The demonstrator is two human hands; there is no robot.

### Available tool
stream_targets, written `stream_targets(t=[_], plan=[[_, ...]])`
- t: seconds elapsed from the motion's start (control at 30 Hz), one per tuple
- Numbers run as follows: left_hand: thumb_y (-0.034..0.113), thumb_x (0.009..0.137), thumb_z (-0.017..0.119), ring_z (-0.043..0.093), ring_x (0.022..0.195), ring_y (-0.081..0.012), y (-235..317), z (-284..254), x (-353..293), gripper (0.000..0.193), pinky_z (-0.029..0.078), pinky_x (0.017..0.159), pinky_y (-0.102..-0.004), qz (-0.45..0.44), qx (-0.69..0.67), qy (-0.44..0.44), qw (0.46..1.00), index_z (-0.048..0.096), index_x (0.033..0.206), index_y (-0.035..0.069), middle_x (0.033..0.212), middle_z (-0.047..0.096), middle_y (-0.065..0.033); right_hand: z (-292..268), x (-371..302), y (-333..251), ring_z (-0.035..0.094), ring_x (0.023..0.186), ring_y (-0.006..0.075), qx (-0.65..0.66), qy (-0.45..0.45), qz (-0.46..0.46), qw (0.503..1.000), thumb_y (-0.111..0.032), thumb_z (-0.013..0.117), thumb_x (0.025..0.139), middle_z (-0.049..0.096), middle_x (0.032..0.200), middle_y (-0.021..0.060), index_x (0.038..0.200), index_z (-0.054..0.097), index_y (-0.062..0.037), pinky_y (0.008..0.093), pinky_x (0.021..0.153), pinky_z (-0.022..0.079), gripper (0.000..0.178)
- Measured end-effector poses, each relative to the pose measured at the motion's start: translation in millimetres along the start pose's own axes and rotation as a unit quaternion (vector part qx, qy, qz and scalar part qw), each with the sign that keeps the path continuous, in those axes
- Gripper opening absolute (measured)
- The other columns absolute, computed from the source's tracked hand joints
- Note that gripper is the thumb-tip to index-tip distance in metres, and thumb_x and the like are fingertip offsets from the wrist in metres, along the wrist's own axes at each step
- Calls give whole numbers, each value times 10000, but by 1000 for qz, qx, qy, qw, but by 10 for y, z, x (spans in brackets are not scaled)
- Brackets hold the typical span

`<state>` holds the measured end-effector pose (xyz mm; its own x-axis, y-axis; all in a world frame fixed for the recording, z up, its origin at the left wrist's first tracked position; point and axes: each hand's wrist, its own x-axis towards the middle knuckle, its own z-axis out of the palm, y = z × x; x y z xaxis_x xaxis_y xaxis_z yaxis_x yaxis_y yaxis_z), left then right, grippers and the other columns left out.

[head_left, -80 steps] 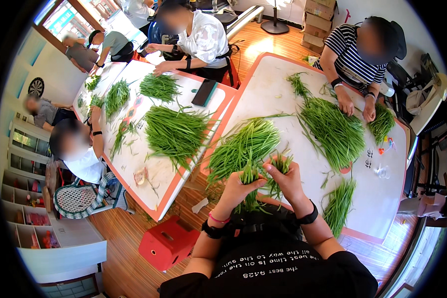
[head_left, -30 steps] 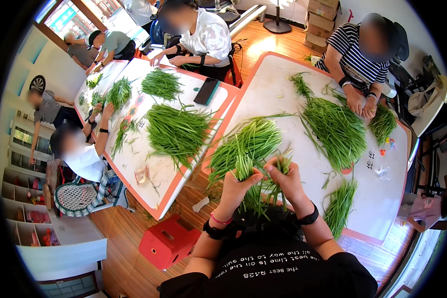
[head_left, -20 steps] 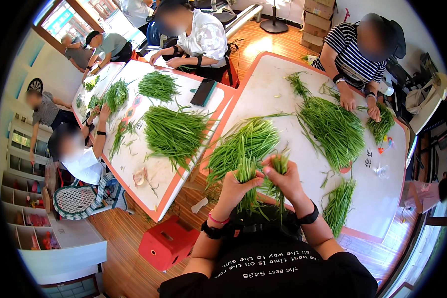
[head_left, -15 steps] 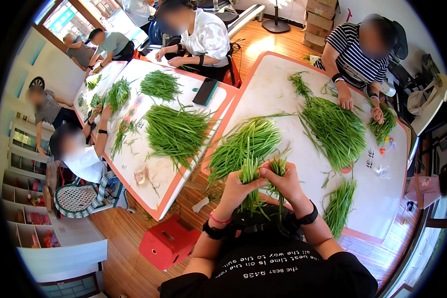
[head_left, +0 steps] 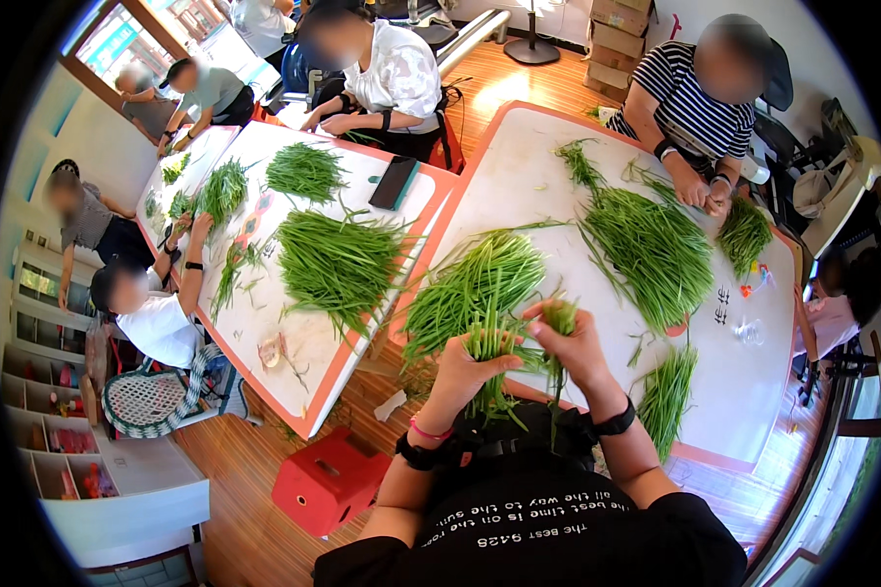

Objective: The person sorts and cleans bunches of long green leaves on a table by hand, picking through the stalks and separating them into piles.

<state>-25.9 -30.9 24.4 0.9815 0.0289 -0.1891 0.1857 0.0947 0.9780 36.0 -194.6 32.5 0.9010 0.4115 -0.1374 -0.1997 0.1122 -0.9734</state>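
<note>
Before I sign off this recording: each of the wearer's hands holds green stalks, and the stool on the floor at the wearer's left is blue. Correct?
The stool on the floor is red, not blue, as the head view shows. The left hand and right hand do each hold green stalks.

Thicker bunch, green stalks: lower centre of frame, closed in the left hand. Upright; upper ends paler, uneven, fanned slightly above the grip; lower lengths hang loose below it, darker, splaying at the tips.

Thinner bunch, green stalks: just right of it, in the right hand. Near upright; short tuft above the fingers, a narrow tail trailing straight down. The two bunches close together, a gap between at grip height.

Large heap, same stalks: centre of frame, just above the hands. Lying flat, slanted, paler ends upper right, greener ends lower left.
</note>
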Motion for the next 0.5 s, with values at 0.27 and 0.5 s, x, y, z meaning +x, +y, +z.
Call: stream_targets(t=[0.27, 0.5], plan=[[94, 823, 623, 550, 692, -59, -10, 3, 25, 139, 442, 647, -199, 19, -68, 48, 996, 637, 890, -27, 757, 635, -18, 23, 22, 79, 418, 545, 17, 56, 43, 5, 997, -113, 601, 842, 517, 626, -44, 881, 623, -8, 181, 493, 324, 114], [76, 794, 656, 557, 687, -57, -43, -59, 35, 143, 436, 624, -191, 23, -98, 63, 993, 639, 894, -25, 758, 633, -19, -67, 60, 62, 474, 618, 57, 92, 90, -71, 989, -151, 469, 923, 543, 697, 3, 856, 540, -34, 188, 548, 380, 153]])
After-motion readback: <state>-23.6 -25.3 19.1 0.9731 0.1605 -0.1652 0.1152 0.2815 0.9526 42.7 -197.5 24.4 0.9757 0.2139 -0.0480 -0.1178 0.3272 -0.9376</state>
